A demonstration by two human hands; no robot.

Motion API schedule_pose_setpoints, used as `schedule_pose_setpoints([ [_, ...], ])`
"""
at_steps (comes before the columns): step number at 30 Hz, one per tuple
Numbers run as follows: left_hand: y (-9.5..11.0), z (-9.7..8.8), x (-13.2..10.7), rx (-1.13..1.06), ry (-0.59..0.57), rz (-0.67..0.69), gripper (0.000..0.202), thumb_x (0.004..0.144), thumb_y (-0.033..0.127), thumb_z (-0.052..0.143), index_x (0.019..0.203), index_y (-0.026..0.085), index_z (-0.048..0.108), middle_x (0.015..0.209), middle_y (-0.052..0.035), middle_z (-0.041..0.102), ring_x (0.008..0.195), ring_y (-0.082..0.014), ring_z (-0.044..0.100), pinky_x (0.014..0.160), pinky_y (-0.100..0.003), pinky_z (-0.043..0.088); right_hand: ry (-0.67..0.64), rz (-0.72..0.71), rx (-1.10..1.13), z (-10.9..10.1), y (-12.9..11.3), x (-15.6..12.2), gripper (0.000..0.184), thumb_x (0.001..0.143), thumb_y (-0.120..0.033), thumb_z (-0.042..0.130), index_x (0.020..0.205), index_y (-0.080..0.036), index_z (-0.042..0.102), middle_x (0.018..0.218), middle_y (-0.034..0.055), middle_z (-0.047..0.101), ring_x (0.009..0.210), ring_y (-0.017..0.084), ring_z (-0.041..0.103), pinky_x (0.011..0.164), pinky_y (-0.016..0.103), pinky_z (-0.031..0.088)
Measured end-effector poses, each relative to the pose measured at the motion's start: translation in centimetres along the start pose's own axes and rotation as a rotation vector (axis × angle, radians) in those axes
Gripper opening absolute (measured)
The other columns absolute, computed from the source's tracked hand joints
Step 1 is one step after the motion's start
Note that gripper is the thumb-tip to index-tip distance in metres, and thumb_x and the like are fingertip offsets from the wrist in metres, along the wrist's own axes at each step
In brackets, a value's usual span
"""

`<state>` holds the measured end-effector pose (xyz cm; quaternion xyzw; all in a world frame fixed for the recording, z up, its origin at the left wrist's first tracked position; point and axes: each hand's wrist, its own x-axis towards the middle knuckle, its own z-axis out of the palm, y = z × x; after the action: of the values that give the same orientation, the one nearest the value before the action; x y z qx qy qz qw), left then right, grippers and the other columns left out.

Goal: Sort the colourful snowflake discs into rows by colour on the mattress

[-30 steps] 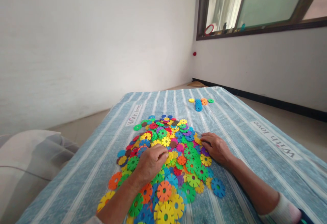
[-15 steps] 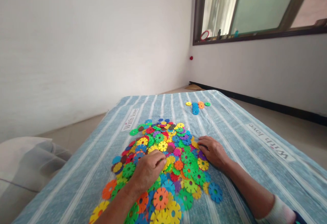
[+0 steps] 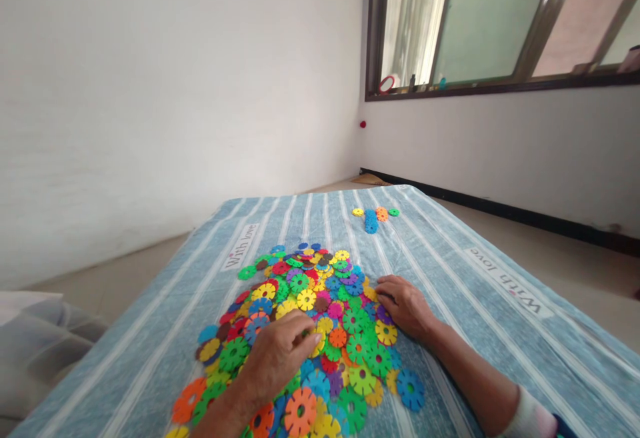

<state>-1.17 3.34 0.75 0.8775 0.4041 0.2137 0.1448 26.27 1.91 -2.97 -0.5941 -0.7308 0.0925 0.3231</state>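
A heap of flat, toothed plastic discs [image 3: 320,305] in many colours lies on a blue striped cloth [image 3: 465,291]. My left hand [image 3: 277,355] rests on the near side of the heap, fingers curled and pinched on a yellow disc [image 3: 316,341]. My right hand [image 3: 405,305] lies on the heap's right edge, fingers bent down onto the discs; whether it holds one is hidden. A small separate group of discs [image 3: 373,217], yellow, blue, orange and green, sits farther back on the cloth.
The cloth covers a low bed or mattress with "With love" printed on it [image 3: 505,281]. A grey-white pillow [image 3: 35,338] lies at the left. White walls meet at the back corner, and a window [image 3: 500,18] with small items on its sill is at upper right.
The view has tilted up and shifted, so everything sits lower and more to the left. Both hands stay on the heap, the left still pinching at a yellow disc.
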Motion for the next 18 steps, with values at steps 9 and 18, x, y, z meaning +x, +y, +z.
schedule_pose_setpoints([
  [9,0.30,0.00,-0.14,-0.001,0.022,0.012,0.012,0.076,0.026,0.055,0.073,0.018,0.063,0.069,-0.0005,0.060,0.059,-0.0104,0.052,0.055,-0.019,0.041,-0.010,-0.011,-0.009,-0.05,0.07,-0.08,0.019,0.084,-0.018,0.050,0.080,-0.021,0.068,0.103,0.0052,0.064,0.099,0.019,0.056,0.088,0.031,0.041],
  [18,0.30,0.07,-0.14,-0.005,0.028,-0.024,0.011,0.075,0.024,0.055,0.076,0.017,0.064,0.070,-0.0007,0.061,0.064,-0.0122,0.057,0.058,-0.020,0.043,-0.004,-0.020,-0.014,0.14,0.39,-0.06,0.019,0.083,-0.017,0.050,0.083,-0.021,0.069,0.105,0.0055,0.063,0.099,0.019,0.056,0.088,0.031,0.041],
])
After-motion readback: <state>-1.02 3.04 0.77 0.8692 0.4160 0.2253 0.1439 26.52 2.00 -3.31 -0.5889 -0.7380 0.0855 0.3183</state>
